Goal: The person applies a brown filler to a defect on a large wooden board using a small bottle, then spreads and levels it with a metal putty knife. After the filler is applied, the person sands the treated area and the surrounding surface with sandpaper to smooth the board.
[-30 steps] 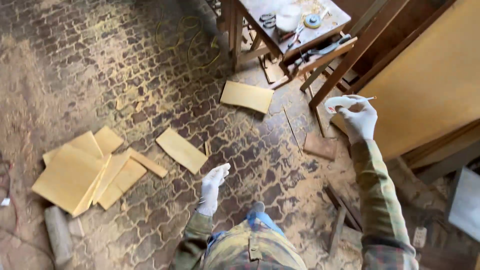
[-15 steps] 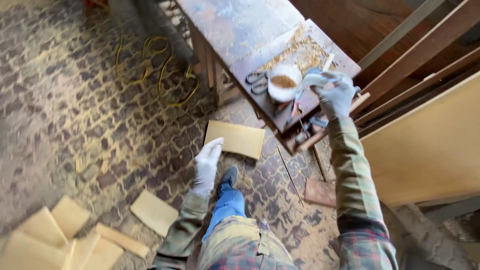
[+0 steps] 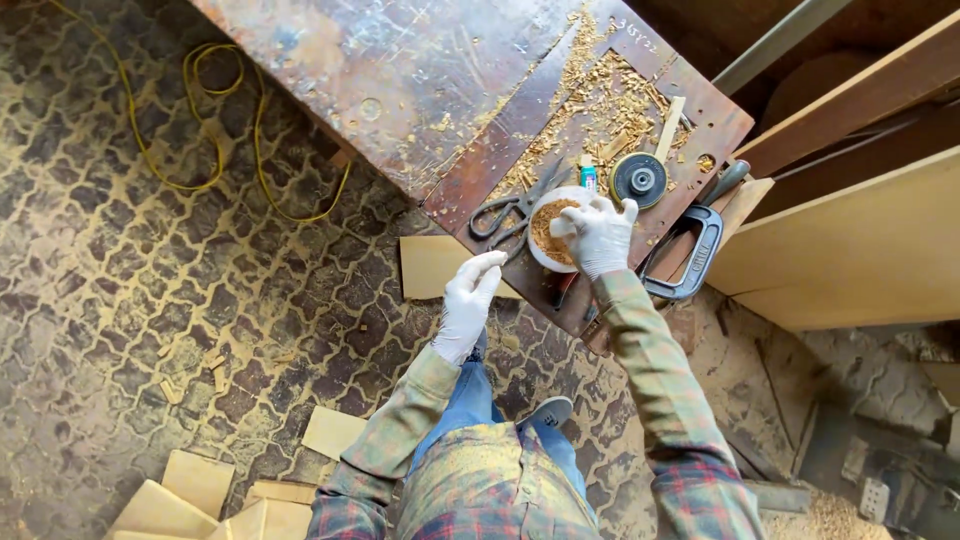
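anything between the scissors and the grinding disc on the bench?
Head view: the white bowl of sawdust, right hand at its rim, sits between scissors and grinding disc.

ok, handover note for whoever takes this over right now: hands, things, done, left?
Right hand: gloved, fingers on the rim of the white bowl of sawdust on the bench; grip unclear.
Left hand: gloved, empty, open, in the air short of the bench edge.
Beside the bowl: scissors, disc, clamp, shavings.
Boards lie on the floor.
Done: right hand is at the bowl.
Left: bowl not lifted; left hand touches nothing.
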